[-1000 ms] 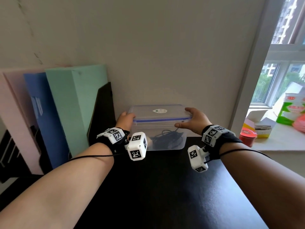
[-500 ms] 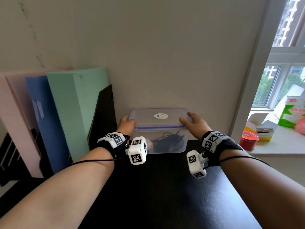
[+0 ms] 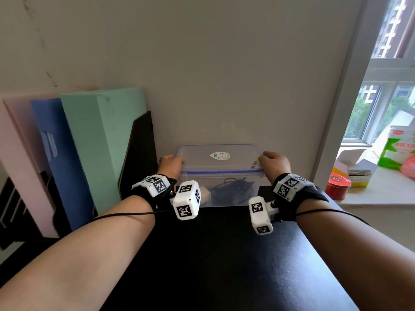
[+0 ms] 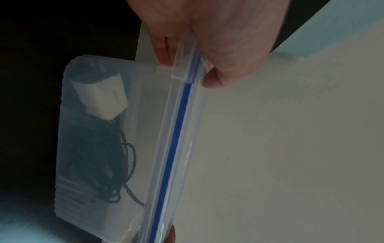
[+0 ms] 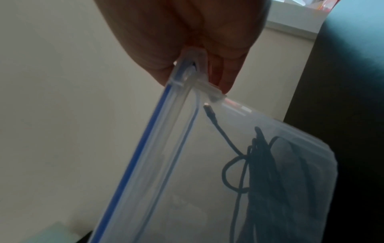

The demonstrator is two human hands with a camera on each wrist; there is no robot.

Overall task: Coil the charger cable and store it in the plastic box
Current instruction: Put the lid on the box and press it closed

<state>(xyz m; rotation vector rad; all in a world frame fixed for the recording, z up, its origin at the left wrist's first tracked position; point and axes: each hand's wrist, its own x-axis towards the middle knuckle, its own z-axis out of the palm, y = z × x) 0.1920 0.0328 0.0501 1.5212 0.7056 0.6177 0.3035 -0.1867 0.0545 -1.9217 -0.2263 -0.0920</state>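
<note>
Head cam: both arms reach forward over a black desk (image 3: 213, 254). The left hand (image 3: 170, 168) grips the left end of the clear plastic box (image 3: 224, 182), the right hand (image 3: 275, 163) grips the right end, fingers curled over the lid (image 3: 202, 157) edge. The box sits at the back of the desk against a pale wall (image 3: 213, 63), charger cable (image 3: 231, 191) coiled inside. Coloured folders (image 3: 89, 149) stand to the left, a window sill (image 3: 370, 194) with packets to the right.

Left wrist cam: thumb on top, fingers (image 4: 164, 49) below the lid's side latch (image 4: 182, 57); a white plug (image 4: 99, 97) and black cable show through the wall.

Right wrist cam: same pinch on the other latch (image 5: 197, 69), cable tip just below it.
</note>
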